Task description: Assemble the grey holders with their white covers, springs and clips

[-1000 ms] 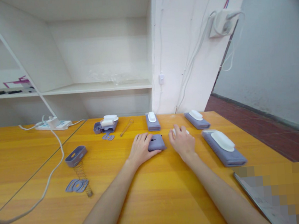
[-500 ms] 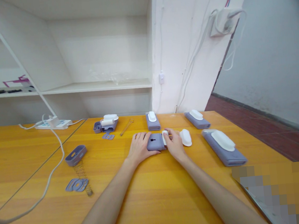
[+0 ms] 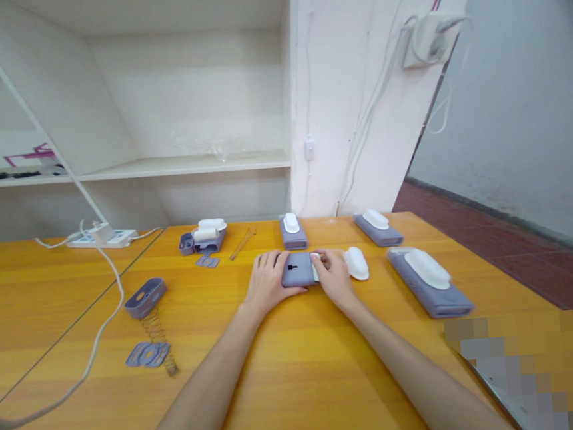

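Observation:
A grey-purple plastic housing (image 3: 298, 269) with a dark keyhole-shaped slot lies on the table. My left hand (image 3: 266, 280) is wrapped round its left end, thumb along the near edge. At the housing's right end my right hand (image 3: 336, 279) grips a white plastic piece (image 3: 316, 266), mostly covered by the fingers. How deep this piece sits in the housing cannot be seen. A white oval cap (image 3: 356, 264) lies just right of my right hand.
Grey-purple housings with white caps stand behind (image 3: 294, 234) and to the right (image 3: 431, 289). At left are an open end cover (image 3: 146, 298), a spring (image 3: 155, 333) and flat grey rings (image 3: 147, 355). A power strip (image 3: 103, 239) and its cable lie beyond.
My right fingers have curled slightly lower round the white piece, and a little less of it shows. The oval cap has shifted slightly right. My left hand has barely moved.

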Tool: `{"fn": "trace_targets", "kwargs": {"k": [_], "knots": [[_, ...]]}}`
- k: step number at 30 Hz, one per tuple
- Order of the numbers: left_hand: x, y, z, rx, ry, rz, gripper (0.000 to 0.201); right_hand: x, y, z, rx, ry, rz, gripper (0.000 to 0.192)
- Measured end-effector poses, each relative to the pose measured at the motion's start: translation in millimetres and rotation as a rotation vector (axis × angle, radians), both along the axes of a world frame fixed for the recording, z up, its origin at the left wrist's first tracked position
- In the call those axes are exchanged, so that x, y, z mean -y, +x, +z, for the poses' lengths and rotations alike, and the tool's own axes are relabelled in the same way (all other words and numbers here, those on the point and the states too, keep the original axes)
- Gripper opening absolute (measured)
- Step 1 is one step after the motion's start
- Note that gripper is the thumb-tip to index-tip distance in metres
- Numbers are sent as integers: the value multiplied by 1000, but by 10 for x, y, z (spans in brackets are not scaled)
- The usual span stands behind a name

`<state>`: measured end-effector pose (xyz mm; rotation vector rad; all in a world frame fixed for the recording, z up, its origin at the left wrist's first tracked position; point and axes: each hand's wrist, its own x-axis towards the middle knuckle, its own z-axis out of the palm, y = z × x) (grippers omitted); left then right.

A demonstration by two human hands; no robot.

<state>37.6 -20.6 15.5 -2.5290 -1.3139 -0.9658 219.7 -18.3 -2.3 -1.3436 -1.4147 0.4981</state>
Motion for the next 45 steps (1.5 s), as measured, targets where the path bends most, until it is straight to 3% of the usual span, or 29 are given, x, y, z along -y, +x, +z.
{"fn": "trace_targets", "kwargs": {"k": [24,32,45], "knots": [[-10,0,-26,-9,13,16,84,7,50,9,15,7,85,39],[-15,-7,-36,-8,20,41,82,58,29,42,129,6,95,56],[-26,-14,-46,-20,23,47,81,69,2,31,101,40,153,58]]}}
